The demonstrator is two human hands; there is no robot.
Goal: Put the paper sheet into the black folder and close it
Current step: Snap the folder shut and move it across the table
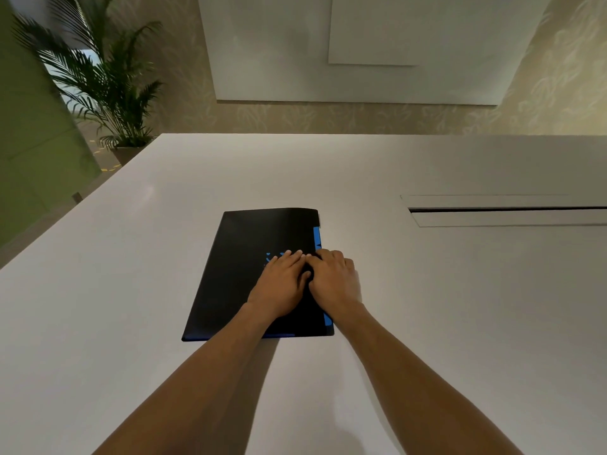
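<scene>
The black folder (249, 257) lies closed and flat on the white table (131, 290), with blue trim showing along its right edge and front edge. My left hand (284, 284) rests palm down on the cover, fingers together over a blue print. My right hand (335, 277) lies beside it at the folder's right edge, fingers curled down onto the cover and touching the left hand's fingertips. Neither hand holds anything. No paper sheet shows anywhere.
A recessed cable slot with a flap (505, 210) is set into the table at the right. A potted palm (108, 83) stands beyond the table's far left corner, next to a green panel (29, 142). White wall panels (361, 47) hang behind.
</scene>
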